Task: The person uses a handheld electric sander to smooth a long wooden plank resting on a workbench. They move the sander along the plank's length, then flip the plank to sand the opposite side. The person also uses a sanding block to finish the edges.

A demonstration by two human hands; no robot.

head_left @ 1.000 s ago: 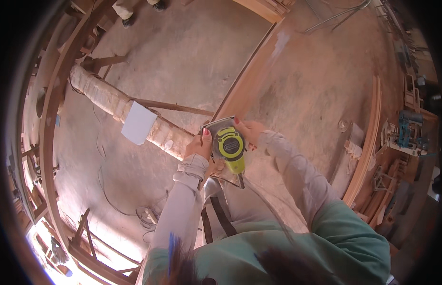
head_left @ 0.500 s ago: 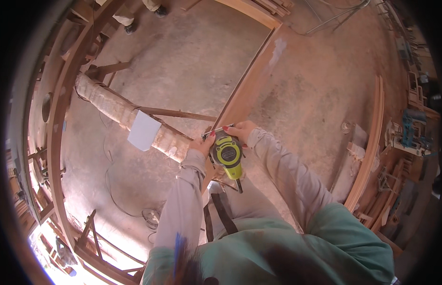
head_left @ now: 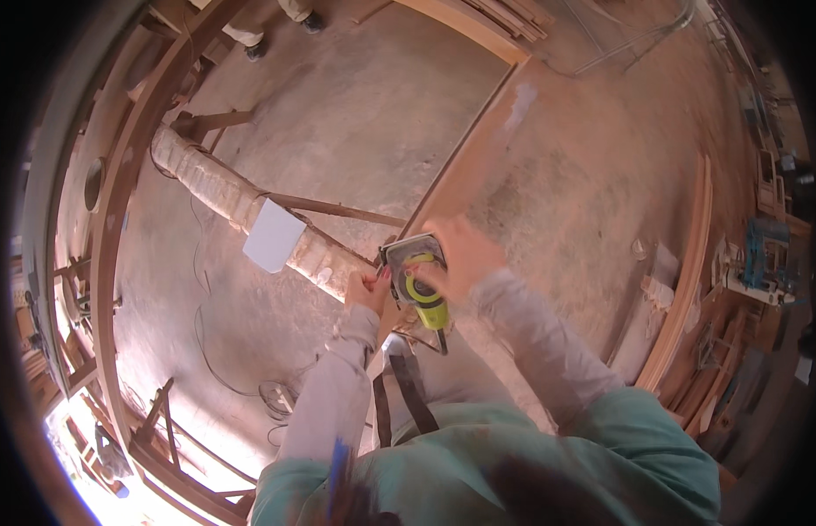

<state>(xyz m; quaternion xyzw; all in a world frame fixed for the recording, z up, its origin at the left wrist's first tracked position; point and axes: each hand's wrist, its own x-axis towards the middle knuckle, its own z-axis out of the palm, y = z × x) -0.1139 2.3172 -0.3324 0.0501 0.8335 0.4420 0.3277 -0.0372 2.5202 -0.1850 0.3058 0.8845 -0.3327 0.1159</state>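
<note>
A green-and-black palm sander [head_left: 431, 313] is in front of me, its flat pad end away from me and its cord end toward my lap. My left hand [head_left: 366, 289] is closed, its fingertips pinched at the sander's left edge. Over the right side of the tool, my right hand [head_left: 467, 256] is smeared by motion, its fingers curled across the sander's top. A long wooden board [head_left: 456, 184] runs away from me under and beyond the sander. Left of my hands, a white sheet [head_left: 274, 237] lies on a pale wrapped beam [head_left: 212, 182].
A curved wooden frame [head_left: 110, 219] rises on the left. Long planks [head_left: 684, 289] lie at the right, near a blue machine [head_left: 766, 250]. Loose cable [head_left: 274, 399] coils on the floor at lower left. Another person's feet [head_left: 254, 48] show at the upper left.
My right hand has come off the sander's front edge and back over its top. My left fingers have curled in at the left edge. The view has shifted slightly.
</note>
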